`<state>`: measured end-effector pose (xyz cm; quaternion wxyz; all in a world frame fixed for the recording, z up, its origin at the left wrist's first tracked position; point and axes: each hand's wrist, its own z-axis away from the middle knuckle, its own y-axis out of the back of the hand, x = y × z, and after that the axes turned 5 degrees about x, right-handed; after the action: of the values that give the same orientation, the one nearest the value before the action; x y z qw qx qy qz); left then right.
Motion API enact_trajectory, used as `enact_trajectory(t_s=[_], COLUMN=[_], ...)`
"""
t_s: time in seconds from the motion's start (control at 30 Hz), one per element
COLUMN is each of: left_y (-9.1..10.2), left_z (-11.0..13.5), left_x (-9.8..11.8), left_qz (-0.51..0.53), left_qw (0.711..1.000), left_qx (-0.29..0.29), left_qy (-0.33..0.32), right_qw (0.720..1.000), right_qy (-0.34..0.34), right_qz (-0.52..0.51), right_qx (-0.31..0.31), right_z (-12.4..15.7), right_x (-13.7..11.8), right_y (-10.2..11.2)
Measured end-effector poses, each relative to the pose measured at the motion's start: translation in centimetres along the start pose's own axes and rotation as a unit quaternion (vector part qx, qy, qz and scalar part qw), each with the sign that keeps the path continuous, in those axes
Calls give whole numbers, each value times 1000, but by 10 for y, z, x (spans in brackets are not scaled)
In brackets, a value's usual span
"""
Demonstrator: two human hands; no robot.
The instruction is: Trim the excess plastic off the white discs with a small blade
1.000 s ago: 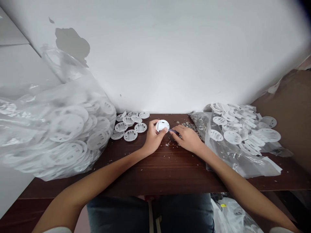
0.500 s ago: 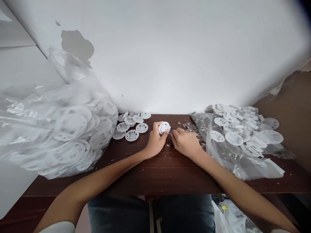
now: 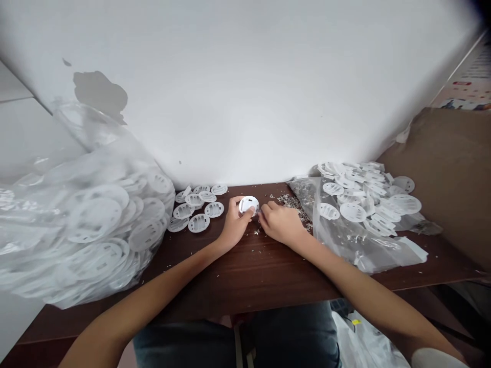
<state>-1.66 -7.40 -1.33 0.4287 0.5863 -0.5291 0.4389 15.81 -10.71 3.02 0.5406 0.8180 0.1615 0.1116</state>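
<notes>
My left hand [image 3: 235,223] grips a round white plastic disc [image 3: 248,204] with small slots, thumb across its front. Close against the disc's right edge is my right hand [image 3: 281,221], fingers pinched together; whatever they hold is too small or hidden to make out. Left of my hands, several similar slotted discs [image 3: 199,223] lie on the dark brown table [image 3: 245,281]. A scatter of tiny metal pieces [image 3: 291,204] lies just beyond my right hand, and a few more rest below the disc.
A large clear bag [image 3: 95,230] full of white discs bulges at the left. On the right, more white discs [image 3: 353,212] are heaped on a flattened plastic bag [image 3: 356,250], beside a brown cardboard box [image 3: 452,189]. The white wall [image 3: 230,102] stands behind the table.
The camera view has turned slightly, so the scene sits further left. The disc in my left hand is tilted differently, and my right hand stays at its edge.
</notes>
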Motion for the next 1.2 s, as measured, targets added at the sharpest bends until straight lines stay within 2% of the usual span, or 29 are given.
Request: enact_trajectory(t_s=[0.2, 0.4, 0.5, 0.57, 0.63, 0.7, 0.8, 0.87, 0.93, 1.0, 1.1, 1.2], left_y=[0, 2, 1, 1, 1, 2, 8, 13, 17, 18, 14, 7], left_z=[1, 1, 2, 4, 8, 12, 14, 12, 7, 2, -3, -7], left_x=[8, 2, 3, 7, 12, 17, 22, 25, 26, 28, 32, 38], left_qz=[83, 88, 66, 20, -50, -134, -232, -271, -305, -316, -293, -279], left_qw=[996, 996, 998, 999, 993, 970, 917, 890, 870, 852, 844, 852], left_qx=[5, -16, -24, -11, 8, 13, -16, -25, -22, -28, -49, -66], left_qy=[38, 19, 3, -35, -106, -201, -325, -364, -388, -416, -446, -439], right_qw=[990, 979, 962, 933, 882, 807, 684, 627, 596, 579, 574, 577], right_qy=[-91, -102, -96, -98, -111, -140, -174, -170, -162, -166, -190, -210], right_qz=[-91, -148, -235, -332, -452, -573, -706, -754, -780, -791, -793, -788], right_qx=[60, 92, 104, 101, 73, 17, -66, -92, -102, -107, -81, -36], right_z=[-4, -3, -5, -6, -8, -8, -7, -4, -3, -2, -3, -6], right_x=[27, 28, 27, 26, 26, 24, 20, 17, 15, 13, 14, 18], right_y=[12, 8, 6, 5, 5, 5, 7, 8, 9, 9, 5, 0])
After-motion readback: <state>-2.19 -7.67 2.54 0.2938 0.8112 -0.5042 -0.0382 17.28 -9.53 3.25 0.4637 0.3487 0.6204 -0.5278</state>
